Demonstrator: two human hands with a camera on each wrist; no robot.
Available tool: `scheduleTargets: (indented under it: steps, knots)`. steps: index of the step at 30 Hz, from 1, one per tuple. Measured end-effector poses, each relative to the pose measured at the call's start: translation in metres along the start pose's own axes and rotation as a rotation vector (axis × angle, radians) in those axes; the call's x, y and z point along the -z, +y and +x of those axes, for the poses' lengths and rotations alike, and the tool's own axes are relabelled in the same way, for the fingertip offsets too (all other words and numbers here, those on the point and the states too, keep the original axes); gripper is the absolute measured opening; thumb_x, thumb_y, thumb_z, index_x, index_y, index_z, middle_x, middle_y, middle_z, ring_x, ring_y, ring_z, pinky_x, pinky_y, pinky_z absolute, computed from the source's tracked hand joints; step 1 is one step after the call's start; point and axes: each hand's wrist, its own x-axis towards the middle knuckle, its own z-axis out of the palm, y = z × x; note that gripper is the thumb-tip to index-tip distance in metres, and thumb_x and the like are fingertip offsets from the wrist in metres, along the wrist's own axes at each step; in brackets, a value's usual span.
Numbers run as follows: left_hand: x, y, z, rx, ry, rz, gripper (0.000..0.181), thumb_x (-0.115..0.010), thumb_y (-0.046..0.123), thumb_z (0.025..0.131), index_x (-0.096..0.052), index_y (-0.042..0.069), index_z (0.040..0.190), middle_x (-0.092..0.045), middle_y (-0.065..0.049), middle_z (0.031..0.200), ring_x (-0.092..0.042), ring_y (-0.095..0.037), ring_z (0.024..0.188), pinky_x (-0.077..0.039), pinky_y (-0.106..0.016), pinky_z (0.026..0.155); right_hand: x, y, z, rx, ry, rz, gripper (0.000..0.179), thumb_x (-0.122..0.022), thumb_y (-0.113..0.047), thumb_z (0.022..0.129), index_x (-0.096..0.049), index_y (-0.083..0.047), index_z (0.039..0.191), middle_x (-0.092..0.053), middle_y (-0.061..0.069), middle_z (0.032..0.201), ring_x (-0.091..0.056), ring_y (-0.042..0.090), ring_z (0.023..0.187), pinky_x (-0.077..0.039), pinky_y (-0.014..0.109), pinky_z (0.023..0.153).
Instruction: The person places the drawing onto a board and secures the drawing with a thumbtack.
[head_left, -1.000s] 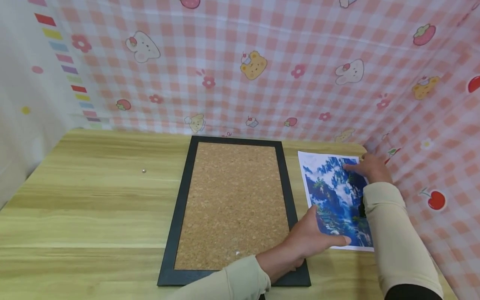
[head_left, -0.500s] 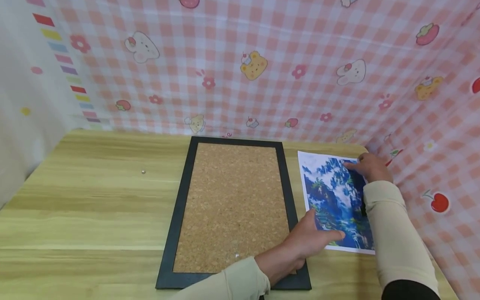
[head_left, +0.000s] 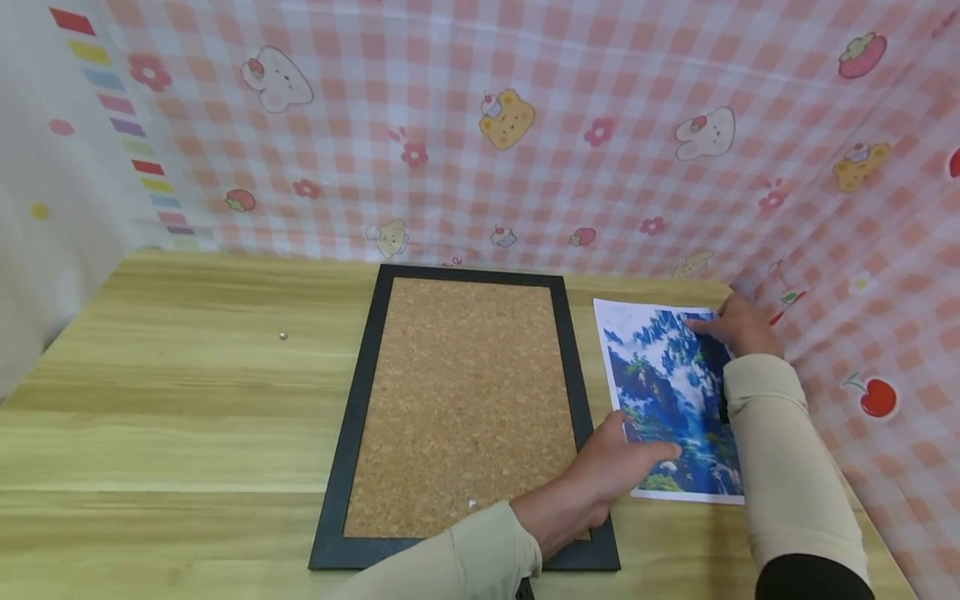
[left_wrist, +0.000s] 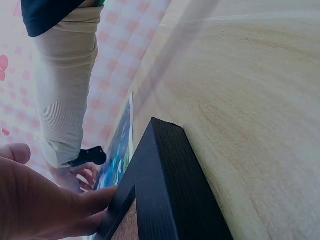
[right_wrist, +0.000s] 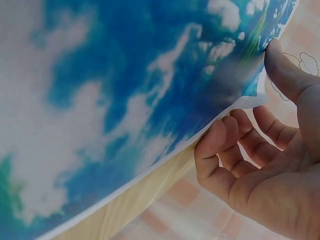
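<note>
A printed landscape picture (head_left: 652, 383) in blues with a white border lies on the right of the table. My right hand (head_left: 746, 329) pinches its far right corner. In the right wrist view the thumb (right_wrist: 285, 67) presses the picture's face, fingers curled beneath the lifted edge. My left hand (head_left: 600, 471) reaches across the near right corner of the black-framed cork board (head_left: 465, 400). Its fingertips are at the picture's left edge, the thumb extended over the print. In the left wrist view the left fingers (left_wrist: 97, 200) lie straight beside the black frame (left_wrist: 172, 185).
A small shiny round piece (head_left: 282, 337) sits on the wooden table (head_left: 165, 417), left of the board. A tiny pale speck (head_left: 472, 503) shows on the cork's near part. Pink checked cloth (head_left: 450, 125) hangs behind and along the right side.
My left hand has shifted slightly left and away over the picture, its thumb now higher on the print. The right hand keeps its hold on the corner. The view has tilted a little.
</note>
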Motion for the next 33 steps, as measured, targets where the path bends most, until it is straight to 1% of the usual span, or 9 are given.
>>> scheduleTargets:
  steps: [4,11,14,18,20,21,25,29,33]
  knots:
    - [-0.002,0.001,0.003,-0.003,0.008,-0.051,0.079,-0.078,0.026,0.088,-0.038,0.007,0.153,-0.039,-0.013,0.155,-0.04,-0.038,0.139,-0.036,-0.06,0.108,0.003,0.0,0.001,-0.021,-0.028,-0.013,0.072,-0.069,-0.039,0.097,-0.04,-0.003,0.153,-0.051,0.033,0.118,-0.047,0.038,0.078,-0.044,0.046,0.064]
    - [-0.006,0.001,0.006,-0.004,0.03,-0.126,0.074,-0.077,0.022,0.088,-0.042,0.007,0.151,-0.041,-0.013,0.153,-0.042,-0.037,0.137,-0.036,-0.06,0.108,0.003,0.0,0.0,-0.018,-0.055,-0.005,0.07,-0.068,-0.037,0.098,-0.04,0.0,0.151,-0.051,0.026,0.1,-0.043,0.032,0.069,-0.04,0.042,0.061]
    - [-0.009,0.0,0.009,0.008,0.023,-0.217,0.073,-0.076,0.02,0.089,-0.04,0.007,0.151,-0.041,-0.015,0.153,-0.057,-0.029,0.111,-0.038,-0.06,0.107,0.003,0.002,0.001,-0.032,-0.052,0.012,0.07,-0.069,-0.036,0.097,-0.041,0.0,0.15,-0.042,0.016,0.081,-0.038,0.027,0.062,-0.039,0.04,0.057]
    - [-0.013,-0.002,0.013,0.013,0.005,-0.358,0.074,-0.073,0.014,0.09,-0.036,0.004,0.153,-0.036,-0.02,0.154,-0.058,-0.033,0.114,-0.037,-0.066,0.106,0.003,0.003,0.002,-0.036,-0.042,0.023,0.066,-0.07,-0.035,0.096,-0.044,0.0,0.145,-0.033,0.007,0.069,-0.034,0.023,0.057,-0.037,0.038,0.053]
    - [-0.014,-0.004,0.015,0.009,0.012,-0.389,0.075,-0.072,0.012,0.09,-0.034,0.003,0.154,-0.035,-0.022,0.155,-0.053,-0.041,0.126,-0.036,-0.07,0.104,0.003,0.003,0.002,-0.029,-0.04,0.027,0.065,-0.071,-0.035,0.096,-0.044,-0.001,0.145,-0.037,0.009,0.072,-0.037,0.024,0.058,-0.038,0.038,0.053]
    - [-0.015,-0.004,0.016,0.004,0.016,-0.4,0.076,-0.072,0.011,0.09,-0.032,0.003,0.155,-0.033,-0.023,0.155,-0.04,-0.046,0.138,-0.036,-0.071,0.103,0.003,0.003,0.002,-0.021,-0.039,0.028,0.065,-0.071,-0.035,0.096,-0.044,0.0,0.145,-0.042,0.011,0.077,-0.039,0.025,0.061,-0.039,0.038,0.054]
    - [-0.015,-0.007,0.019,0.001,0.051,-0.41,0.084,-0.072,0.01,0.089,-0.025,0.003,0.158,-0.031,-0.025,0.156,-0.04,-0.047,0.137,-0.041,-0.071,0.098,0.005,0.003,0.0,-0.042,-0.065,0.009,0.061,-0.07,-0.038,0.096,-0.05,0.003,0.136,-0.047,0.013,0.079,-0.042,0.024,0.06,-0.04,0.036,0.054]
    - [-0.014,-0.008,0.022,0.007,0.073,-0.413,0.085,-0.071,0.01,0.089,-0.023,0.002,0.159,-0.033,-0.027,0.154,-0.042,-0.047,0.136,-0.044,-0.068,0.098,0.007,0.001,-0.003,-0.099,-0.12,0.016,0.057,-0.069,-0.041,0.096,-0.054,0.005,0.126,-0.036,0.006,0.066,-0.037,0.019,0.053,-0.038,0.034,0.051]
    - [-0.012,-0.008,0.025,0.017,0.074,-0.423,0.084,-0.072,0.011,0.089,-0.025,0.001,0.158,-0.038,-0.026,0.152,-0.046,-0.047,0.133,-0.042,-0.063,0.104,0.008,0.0,-0.006,-0.086,-0.149,0.073,0.063,-0.069,-0.039,0.097,-0.049,0.003,0.139,-0.053,0.02,0.096,-0.05,0.028,0.076,-0.044,0.036,0.065]
